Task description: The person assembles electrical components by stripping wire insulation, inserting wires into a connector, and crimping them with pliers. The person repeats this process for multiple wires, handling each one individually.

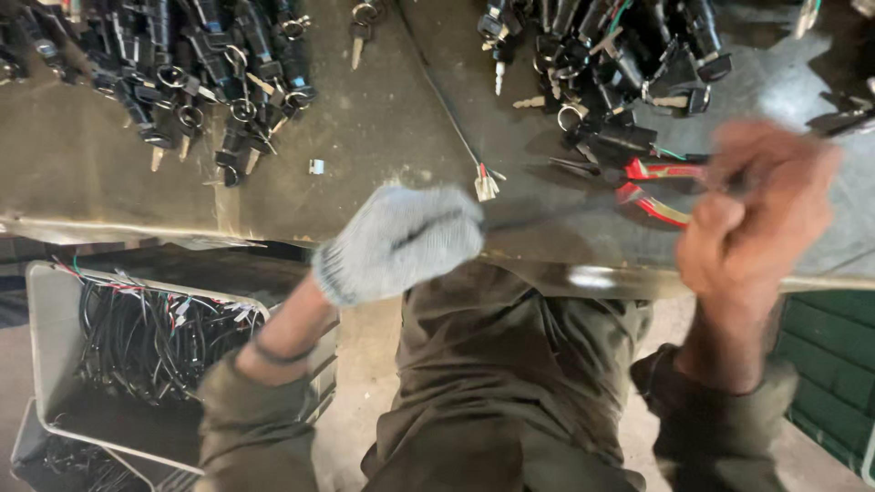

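My left hand point(401, 239), in a white knit glove, is closed around a thin dark cable point(538, 217) at the near edge of the metal workbench point(365, 118). The cable runs taut to the right into my bare right hand point(752, 214), which is a blurred fist gripping its other end. A white connector point(486, 187) with coloured wire tips lies on the bench just above the glove. Red-handled pliers point(661, 187) lie on the bench between my hands, a little beyond the cable.
Two heaps of black key switches with metal keys lie on the bench, one at far left point(210, 64), one at far right point(611, 64). A grey crate point(50, 346) holding black wire bundles stands on the floor, left of my knees. A green crate point(834, 355) is at lower right.
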Available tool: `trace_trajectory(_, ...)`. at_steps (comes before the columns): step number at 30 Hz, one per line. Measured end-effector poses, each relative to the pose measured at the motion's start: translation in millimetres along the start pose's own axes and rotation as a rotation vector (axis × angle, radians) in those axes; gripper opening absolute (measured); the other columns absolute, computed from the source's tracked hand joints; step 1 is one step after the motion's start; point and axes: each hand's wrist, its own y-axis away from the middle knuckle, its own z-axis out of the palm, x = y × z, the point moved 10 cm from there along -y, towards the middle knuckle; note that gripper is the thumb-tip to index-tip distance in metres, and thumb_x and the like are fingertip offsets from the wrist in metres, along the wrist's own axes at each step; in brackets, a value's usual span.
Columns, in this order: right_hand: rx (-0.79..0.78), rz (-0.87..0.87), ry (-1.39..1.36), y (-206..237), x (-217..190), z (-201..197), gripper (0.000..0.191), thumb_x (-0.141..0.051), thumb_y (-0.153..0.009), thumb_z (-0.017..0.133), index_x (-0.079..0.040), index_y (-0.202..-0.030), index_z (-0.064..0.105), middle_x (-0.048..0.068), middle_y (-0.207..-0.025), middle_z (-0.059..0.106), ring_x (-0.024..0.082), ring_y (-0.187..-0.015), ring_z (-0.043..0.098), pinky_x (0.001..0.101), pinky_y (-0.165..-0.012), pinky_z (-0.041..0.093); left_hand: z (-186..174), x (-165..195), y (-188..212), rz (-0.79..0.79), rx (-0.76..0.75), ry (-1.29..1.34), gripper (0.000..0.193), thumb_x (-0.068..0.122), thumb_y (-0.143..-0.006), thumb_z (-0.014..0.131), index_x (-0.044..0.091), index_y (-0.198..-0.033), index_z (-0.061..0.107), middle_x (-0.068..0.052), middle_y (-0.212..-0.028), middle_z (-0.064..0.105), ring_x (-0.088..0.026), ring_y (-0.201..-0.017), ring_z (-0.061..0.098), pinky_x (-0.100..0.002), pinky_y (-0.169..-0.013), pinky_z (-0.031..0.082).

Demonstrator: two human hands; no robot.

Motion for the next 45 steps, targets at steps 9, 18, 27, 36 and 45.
trace_trajectory(9,-0.439,0.565,-1.244,62.6,-94.9,85.8,0.079,-0.018,-0.099,0.066,0.003,-0.159,0.019,0.020,-0.136,0.056,0.025,-0.116,0.064,0.0379,-0.103,0.054,58.1,-35.8,-28.0,-0.020,0.104,1.342,0.044,0.021,-0.111,0.063,-0.004,-0.146,0.058,-0.009,-0.114,0.070,-0.017,-0.110,0.068,-0.035,-0.107,0.054)
trace_trajectory(18,-0.559,0.283,-1.013,47.9,-93.9,59.6,0.050,-0.043,-0.105,0.051,0.003,-0.118,0.067,0.004,-0.080,0.062,0.010,-0.060,0.056,0.0261,-0.059,0.041,30.2,-16.6,-3.8,0.180,0.331,0.863,0.037,0.017,-0.100,0.084,-0.002,-0.124,0.063,-0.007,-0.118,0.068,-0.018,-0.111,0.068,-0.036,-0.101,0.056)
trace_trajectory(27,-0.813,-0.034,-1.339,43.1,-110.2,59.1,0.044,-0.038,-0.113,0.055,0.004,-0.118,0.064,0.014,-0.111,0.065,0.026,-0.106,0.059,0.0380,-0.093,0.046,65.5,-49.7,-13.2,-0.095,0.131,1.007,0.039,0.020,-0.098,0.078,0.001,-0.129,0.065,-0.005,-0.118,0.068,-0.013,-0.110,0.064,-0.032,-0.100,0.055)
trace_trajectory(36,-1.173,0.151,-1.441,63.3,-101.4,80.3,0.048,-0.035,-0.103,0.057,0.007,-0.124,0.068,0.011,-0.094,0.066,0.016,-0.069,0.058,0.0283,-0.064,0.047,60.1,-37.9,-16.0,-0.062,0.192,0.680,0.033,0.020,-0.103,0.074,0.001,-0.129,0.067,-0.003,-0.111,0.068,-0.011,-0.106,0.064,-0.030,-0.097,0.057)
trace_trajectory(45,-0.528,0.047,-0.870,23.5,-94.4,46.5,0.046,-0.013,-0.093,0.069,0.009,-0.122,0.041,0.013,-0.105,0.064,0.017,-0.098,0.066,0.0281,-0.082,0.052,34.0,-12.3,11.6,0.131,0.545,0.515,0.042,-0.001,-0.095,0.081,0.004,-0.129,0.056,-0.005,-0.123,0.068,-0.012,-0.109,0.069,-0.031,-0.104,0.059)
